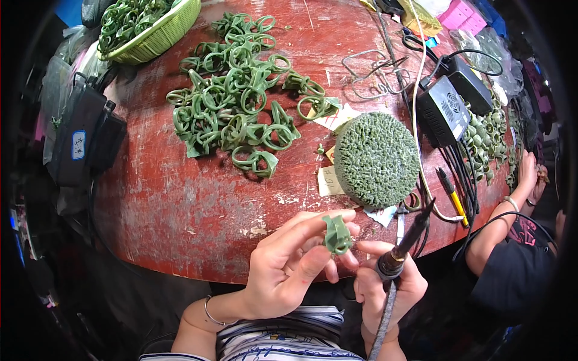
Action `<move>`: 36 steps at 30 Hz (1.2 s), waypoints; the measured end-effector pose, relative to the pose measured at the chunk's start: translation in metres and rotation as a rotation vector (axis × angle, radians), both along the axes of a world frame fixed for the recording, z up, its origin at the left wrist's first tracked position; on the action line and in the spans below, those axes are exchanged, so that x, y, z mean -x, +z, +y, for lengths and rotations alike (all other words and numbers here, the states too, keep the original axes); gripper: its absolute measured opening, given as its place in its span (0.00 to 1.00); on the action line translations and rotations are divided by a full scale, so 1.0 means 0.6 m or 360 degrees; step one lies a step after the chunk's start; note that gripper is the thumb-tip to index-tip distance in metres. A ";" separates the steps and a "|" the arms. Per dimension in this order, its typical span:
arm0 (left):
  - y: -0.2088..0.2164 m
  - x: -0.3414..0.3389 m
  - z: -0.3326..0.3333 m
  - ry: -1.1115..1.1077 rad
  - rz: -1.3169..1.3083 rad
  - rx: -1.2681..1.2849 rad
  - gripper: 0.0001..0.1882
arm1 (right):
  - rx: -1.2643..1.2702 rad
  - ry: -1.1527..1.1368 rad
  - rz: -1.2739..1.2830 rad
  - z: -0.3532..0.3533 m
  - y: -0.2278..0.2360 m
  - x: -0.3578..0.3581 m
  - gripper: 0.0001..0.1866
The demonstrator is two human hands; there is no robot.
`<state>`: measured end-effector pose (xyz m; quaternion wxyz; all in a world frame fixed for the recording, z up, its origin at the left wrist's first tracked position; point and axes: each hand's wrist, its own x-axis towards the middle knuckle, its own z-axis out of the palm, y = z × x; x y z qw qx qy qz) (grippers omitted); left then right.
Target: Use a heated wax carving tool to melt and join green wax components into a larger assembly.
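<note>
Between the fingertips of my left hand (288, 265) is a small green wax ring (336, 234), held up with its broad, wavy-edged side showing. My right hand (391, 292) is wrapped round a soldering iron (391, 263), whose dark tip points up and right, away from the ring; a grey braided cord runs down from it. The two hands are close together at the table's near edge. Just beyond them sits a round green block (377, 159) with a rough, crumbly-looking top. Farther left lies a loose pile of green wax rings (232, 96).
A light-green basket (159, 39) of green pieces stands far left on the red, worn table (144, 204). Black power boxes (444, 111) with cables, bent wire (374, 75) and a yellow-handled tool (454, 201) are at right. A co-worker's arm (503, 219) rests beyond, beside more green pieces (486, 135).
</note>
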<state>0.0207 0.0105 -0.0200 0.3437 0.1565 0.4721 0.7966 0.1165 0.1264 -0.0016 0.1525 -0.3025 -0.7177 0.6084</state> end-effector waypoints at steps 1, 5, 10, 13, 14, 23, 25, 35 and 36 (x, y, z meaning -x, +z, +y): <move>-0.002 0.000 0.001 0.0024 0.0084 -0.0005 0.20 | 0.0056 0.0070 0.0067 -0.003 0.006 0.014 0.15; 0.006 0.007 -0.003 -0.0132 0.0130 0.0064 0.18 | 0.0555 0.0106 0.0234 -0.003 0.026 0.028 0.09; 0.003 0.003 -0.003 -0.0113 0.0014 0.0003 0.18 | 0.0573 0.0133 0.0385 -0.005 0.017 0.021 0.07; 0.004 -0.001 -0.004 -0.0118 -0.0179 0.0035 0.18 | 0.0489 0.0121 0.0292 -0.008 0.014 0.020 0.07; 0.007 -0.004 0.002 -0.0055 -0.0191 -0.0004 0.18 | 0.0391 0.0046 0.0277 -0.012 0.008 0.021 0.09; 0.004 -0.001 0.003 -0.0112 -0.0198 0.0114 0.27 | 0.0026 0.0196 0.0143 -0.002 -0.002 0.001 0.12; 0.009 0.001 0.004 -0.0067 -0.0261 0.0054 0.27 | -0.0050 0.0246 0.0213 0.002 -0.009 -0.003 0.17; 0.011 0.005 0.007 -0.0039 -0.0203 0.0051 0.28 | -0.0813 0.0214 0.0101 0.029 -0.045 -0.053 0.25; 0.011 0.005 0.008 -0.0038 -0.0203 0.0054 0.28 | -0.0981 0.0264 0.0089 0.031 -0.046 -0.053 0.24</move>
